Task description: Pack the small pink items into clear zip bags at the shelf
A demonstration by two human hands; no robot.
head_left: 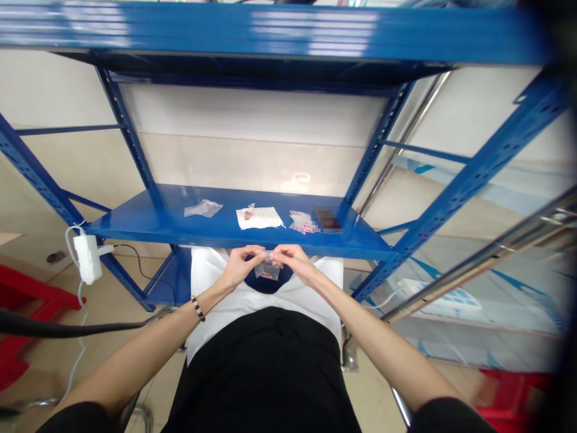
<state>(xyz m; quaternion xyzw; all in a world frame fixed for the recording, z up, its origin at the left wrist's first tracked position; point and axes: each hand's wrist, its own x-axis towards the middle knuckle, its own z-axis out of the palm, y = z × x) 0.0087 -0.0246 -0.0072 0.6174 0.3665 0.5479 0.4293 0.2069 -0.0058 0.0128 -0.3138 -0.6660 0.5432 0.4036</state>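
In the head view, the person's left hand [238, 267] and right hand [296, 261] meet just in front of the front edge of the blue shelf [216, 227], near its middle. The fingers of each are closed in a pinch, thumb against fingertips, on the upper part of a small clear bag [267, 272]. It hangs between the two hands, above the lap, with small reddish and yellowish pieces inside.

On the shelf, toward its left end, lie flat clear bags [204, 208]. Near the middle is a white sheet [265, 219] with a little pink-and-red cluster [248, 214] on it. Farther right sits a clear bag of pink pieces [301, 221], just beside a dark, pixelated object [329, 220] near the right end. A beaded bracelet [197, 308] circles the left wrist.
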